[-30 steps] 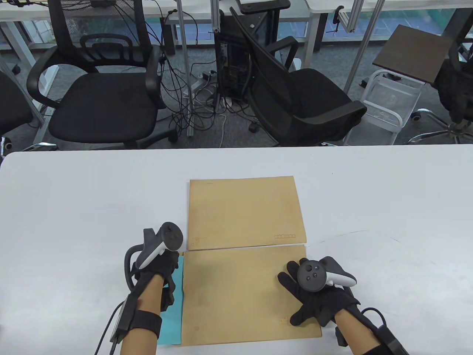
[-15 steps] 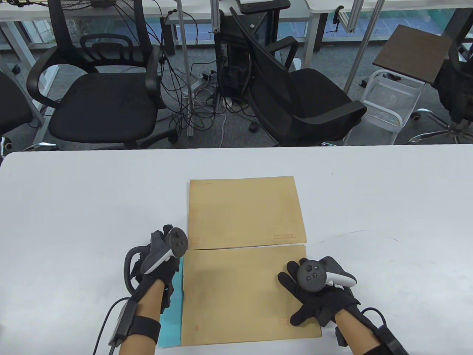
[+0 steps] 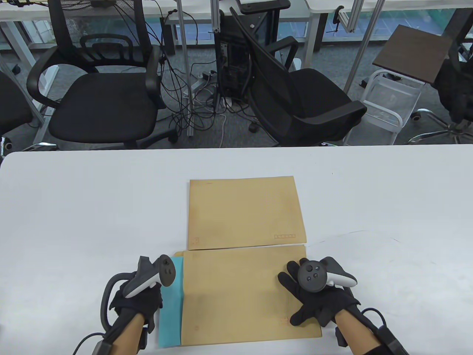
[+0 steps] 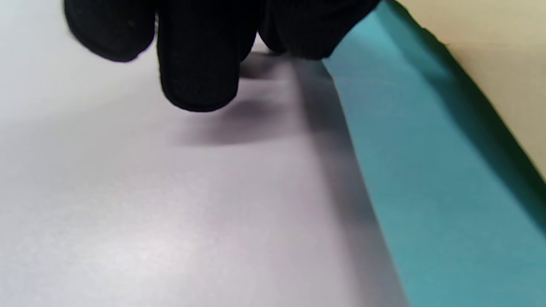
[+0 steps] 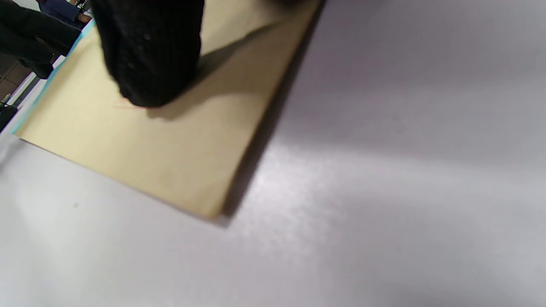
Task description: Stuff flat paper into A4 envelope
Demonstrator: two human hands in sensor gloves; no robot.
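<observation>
A brown A4 envelope (image 3: 251,292) lies flat at the table's near edge. A teal paper (image 3: 172,307) sticks out of its left end as a strip. My left hand (image 3: 142,301) hovers just left of that strip with its fingers hanging loose and holds nothing. In the left wrist view its fingertips (image 4: 198,81) hang over the bare table beside the teal paper (image 4: 426,170), and the envelope (image 4: 490,64) shows at the right. My right hand (image 3: 314,303) rests flat on the envelope's right end. In the right wrist view a finger (image 5: 149,55) presses on the envelope (image 5: 170,145).
A second brown envelope (image 3: 245,212) lies flat just behind the near one, almost touching it. The white table (image 3: 74,207) stretches wide to both sides. Black office chairs (image 3: 99,100) and cables stand on the floor beyond the far edge.
My left hand has drawn back left and toward me, off the envelope's left end, so more of the teal strip shows. The right hand and both envelopes have not moved.
</observation>
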